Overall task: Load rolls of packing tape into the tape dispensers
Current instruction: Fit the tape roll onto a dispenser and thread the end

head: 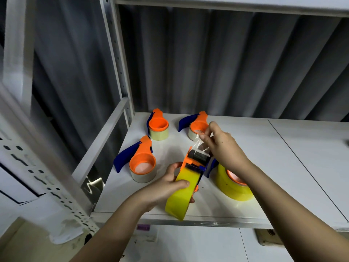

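The left hand (166,188) grips a yellow tape roll (182,197) seated in an orange dispenser (196,163), held above the front of the white shelf (264,157). The right hand (222,146) pinches the clear tape end (201,145) at the dispenser's blade. Another yellow roll (232,188) lies just right; three loaded dispensers (142,163) sit behind.

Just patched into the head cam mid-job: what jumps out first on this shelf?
At the shelf's front, the left hand grips a dispenser loaded with a yellow roll, while the right hand pinches the clear tape end at its blade. Three more orange dispensers sit behind, and a second yellow roll lies to the right.
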The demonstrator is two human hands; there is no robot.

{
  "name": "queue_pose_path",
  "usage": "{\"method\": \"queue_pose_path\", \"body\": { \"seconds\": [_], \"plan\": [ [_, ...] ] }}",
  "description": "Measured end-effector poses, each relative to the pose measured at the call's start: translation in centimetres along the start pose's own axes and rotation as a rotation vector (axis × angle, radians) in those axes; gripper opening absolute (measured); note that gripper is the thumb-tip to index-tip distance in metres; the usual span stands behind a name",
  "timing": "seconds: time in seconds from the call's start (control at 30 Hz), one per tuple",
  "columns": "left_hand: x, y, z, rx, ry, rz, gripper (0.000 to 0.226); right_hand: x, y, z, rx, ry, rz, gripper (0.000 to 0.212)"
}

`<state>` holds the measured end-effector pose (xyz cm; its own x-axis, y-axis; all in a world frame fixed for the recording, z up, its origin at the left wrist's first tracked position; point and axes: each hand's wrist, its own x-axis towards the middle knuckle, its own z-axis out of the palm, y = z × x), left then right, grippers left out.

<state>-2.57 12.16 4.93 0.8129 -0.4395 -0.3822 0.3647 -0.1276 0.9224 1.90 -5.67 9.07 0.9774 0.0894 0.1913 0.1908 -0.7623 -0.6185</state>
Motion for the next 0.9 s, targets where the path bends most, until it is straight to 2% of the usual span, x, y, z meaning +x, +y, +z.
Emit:
{"method": "queue_pose_path", "body": {
  "seconds": [0.17, 0.23, 0.3, 0.4, 0.53, 0.7, 0.83, 0.9],
  "plan": [
    [0.5, 0.0, 1.1, 0.000, 0.164, 0.043, 0.038, 0.4, -0.4, -0.5, 0.045, -0.054, 0.024, 0.022],
    [1.1, -0.3, 1.4, 0.002, 0.249, 0.083, 0.045, 0.5, -0.5, -0.6, 0.083, -0.079, 0.043, 0.022],
    [1.2, -0.5, 1.3, 0.030, 0.264, 0.096, 0.051, 0.6, -0.6, -0.7, 0.098, -0.099, 0.056, 0.021],
    [1.2, -0.5, 0.8, -0.020, 0.190, 0.068, 0.043, 0.8, -0.5, -0.6, 0.150, -0.128, 0.075, 0.021],
    [0.6, 0.0, 0.2, -0.007, 0.121, 0.047, 0.048, 1.0, -0.5, -0.9, 0.310, -0.160, 0.145, 0.022],
    [0.6, 0.2, -0.5, 0.013, 0.052, 0.032, 0.045, 1.4, -0.5, -1.2, 0.377, -0.225, 0.174, 0.020],
    [0.7, 0.0, -1.1, 0.046, 0.057, 0.036, 0.054, 1.7, -0.2, -1.3, 0.452, -0.271, 0.211, 0.021],
    [0.9, -0.2, -0.7, 0.014, 0.073, 0.049, 0.048, 1.7, -0.1, -1.3, 0.449, -0.272, 0.208, 0.021]
  ]
}}
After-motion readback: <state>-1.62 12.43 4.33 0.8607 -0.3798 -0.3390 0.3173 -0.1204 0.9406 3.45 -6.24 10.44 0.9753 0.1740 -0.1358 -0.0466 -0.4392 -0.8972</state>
